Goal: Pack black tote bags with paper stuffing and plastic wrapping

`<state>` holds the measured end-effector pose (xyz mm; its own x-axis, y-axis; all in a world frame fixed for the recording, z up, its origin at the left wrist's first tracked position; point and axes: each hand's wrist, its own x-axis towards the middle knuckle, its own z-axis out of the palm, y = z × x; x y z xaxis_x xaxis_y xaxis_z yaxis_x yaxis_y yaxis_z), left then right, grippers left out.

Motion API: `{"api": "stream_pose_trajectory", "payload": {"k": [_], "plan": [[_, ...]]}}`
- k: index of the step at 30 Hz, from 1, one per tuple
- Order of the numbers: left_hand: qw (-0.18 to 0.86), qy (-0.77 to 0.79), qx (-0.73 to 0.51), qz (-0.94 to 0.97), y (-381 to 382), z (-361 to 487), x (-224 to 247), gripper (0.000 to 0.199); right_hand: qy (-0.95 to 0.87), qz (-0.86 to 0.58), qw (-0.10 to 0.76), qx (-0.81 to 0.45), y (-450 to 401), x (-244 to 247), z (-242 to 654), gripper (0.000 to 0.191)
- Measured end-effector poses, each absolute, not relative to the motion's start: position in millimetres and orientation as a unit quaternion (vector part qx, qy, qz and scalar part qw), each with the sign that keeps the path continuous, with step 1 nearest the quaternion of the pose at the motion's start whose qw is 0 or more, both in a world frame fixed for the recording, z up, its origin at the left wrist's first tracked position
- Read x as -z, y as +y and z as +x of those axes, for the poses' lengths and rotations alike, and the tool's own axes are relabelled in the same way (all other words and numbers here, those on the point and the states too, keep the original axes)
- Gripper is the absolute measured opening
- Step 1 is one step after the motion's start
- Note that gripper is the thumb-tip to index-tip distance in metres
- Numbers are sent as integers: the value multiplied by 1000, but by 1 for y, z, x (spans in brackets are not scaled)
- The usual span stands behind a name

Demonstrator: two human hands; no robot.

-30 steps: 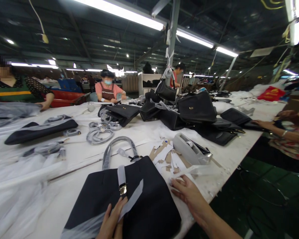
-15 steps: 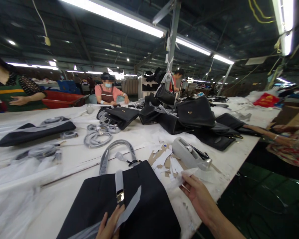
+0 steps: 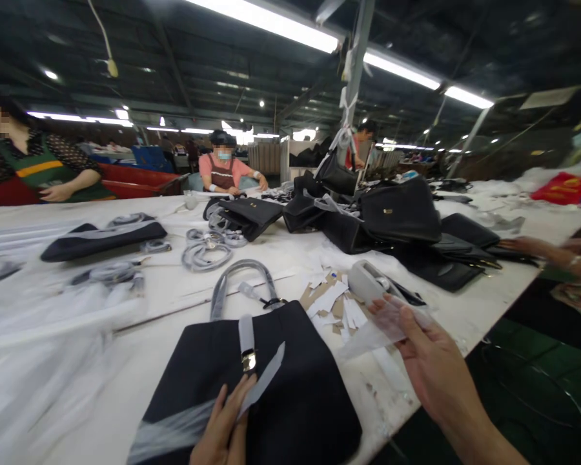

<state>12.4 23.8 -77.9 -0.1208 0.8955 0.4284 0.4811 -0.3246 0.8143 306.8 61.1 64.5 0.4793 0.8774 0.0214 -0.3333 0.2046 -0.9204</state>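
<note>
A black handbag [image 3: 295,368] lies on the white table in front of me. Grey film covers its raised handle [image 3: 244,263], and a translucent wrapped tab runs down to a gold clasp [image 3: 248,361]. Just below the clasp, my left hand [image 3: 225,423] rests on the bag, its fingers closed on a translucent plastic strip [image 3: 265,381] that sticks out past them. To the bag's right, my right hand [image 3: 430,361] pinches a piece of clear film [image 3: 382,332] between thumb and fingers, in the air over the table. It partly hides a grey tape dispenser [image 3: 365,278].
Paper and cardboard scraps [image 3: 332,300] lie beside the dispenser. Film-wrapped straps [image 3: 206,252] and another dark bag [image 3: 104,240] are at left. Black bags [image 3: 399,210] pile up farther back. Co-workers stand across and at left; another person's hand [image 3: 527,247] reaches in from the right.
My right hand has moved right and turned, drawing the clear film away from the bag's edge. My left hand stays by the clasp. The whole view has shifted slightly.
</note>
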Motion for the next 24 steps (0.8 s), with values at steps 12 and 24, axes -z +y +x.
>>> {"api": "stream_pose_trajectory", "payload": {"k": [12,24], "plan": [[382,590,-576,417,14,16,48,47,-786,-431,369,-246,40,26,164,45],[355,541,-683,339,0,21,45,41,-892,-424,154,-28,33,44,128,73]]}}
